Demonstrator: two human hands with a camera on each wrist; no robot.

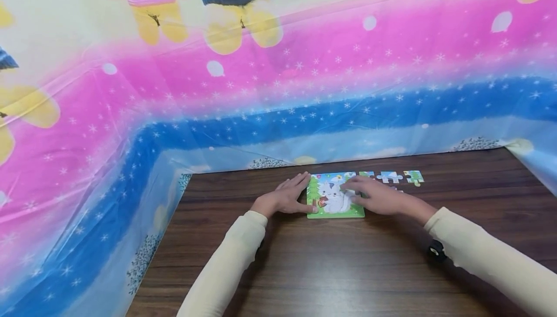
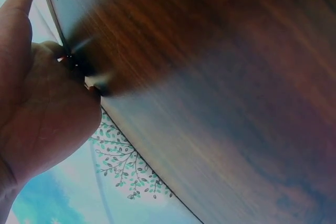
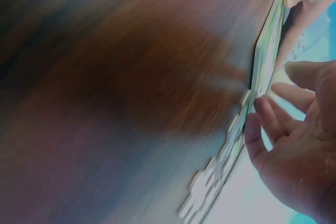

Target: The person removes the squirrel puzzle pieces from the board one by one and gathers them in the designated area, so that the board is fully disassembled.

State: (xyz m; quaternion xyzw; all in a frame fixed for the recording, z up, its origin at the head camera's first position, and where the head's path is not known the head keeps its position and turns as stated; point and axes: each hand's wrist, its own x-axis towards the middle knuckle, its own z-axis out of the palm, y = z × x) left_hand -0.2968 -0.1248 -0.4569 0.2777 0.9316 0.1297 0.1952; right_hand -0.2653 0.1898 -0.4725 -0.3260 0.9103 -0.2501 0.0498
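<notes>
A square picture puzzle (image 1: 334, 214) shows a white cartoon animal among green trees and lies flat on the wooden table. At its left edge rests my left hand (image 1: 286, 197), fingers stretched along the side and thumb on the lower left corner. My right hand (image 1: 380, 197) hovers over the right part of the picture. In the right wrist view its fingers (image 3: 270, 121) are loosely bent, the thumb apart from them, and no piece shows between them. The left wrist view shows mostly the left palm (image 2: 47, 114); its fingertips are partly hidden.
Several loose jigsaw pieces (image 1: 389, 177) lie right of the puzzle, some partly behind the right hand. One piece (image 1: 414, 177) is farthest right. A patterned pink and blue cloth (image 1: 278, 90) hangs along the back and left edges of the brown table (image 1: 330, 268).
</notes>
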